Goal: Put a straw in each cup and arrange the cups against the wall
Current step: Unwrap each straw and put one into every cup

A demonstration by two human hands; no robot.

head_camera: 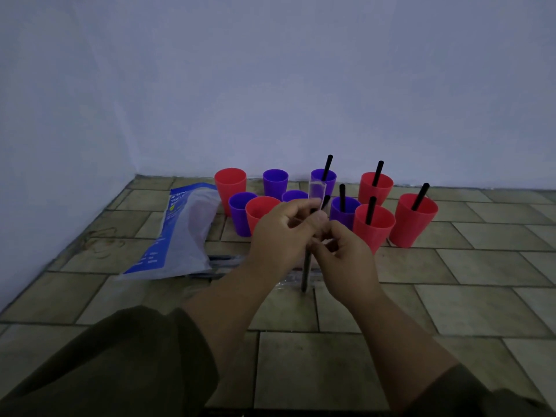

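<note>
Several red and purple cups stand on the tiled floor near the wall. Black straws stick out of the ones on the right, such as the red cup [413, 219] and the purple cup [343, 210]. On the left, a red cup [230, 183] and a purple cup [275, 182] hold no straw. In front of the cups, my left hand [279, 233] and my right hand [343, 254] both pinch a black straw [306, 272] in a clear wrapper [316, 191]. The straw is held upright, and the wrapper's loose end stands above my fingers.
A blue and white plastic bag [183, 233] lies on the floor at the left. More wrapped straws [224, 261] lie beside it, behind my left wrist. Pale walls meet in a corner at the back left. Bare tiles spread to the right.
</note>
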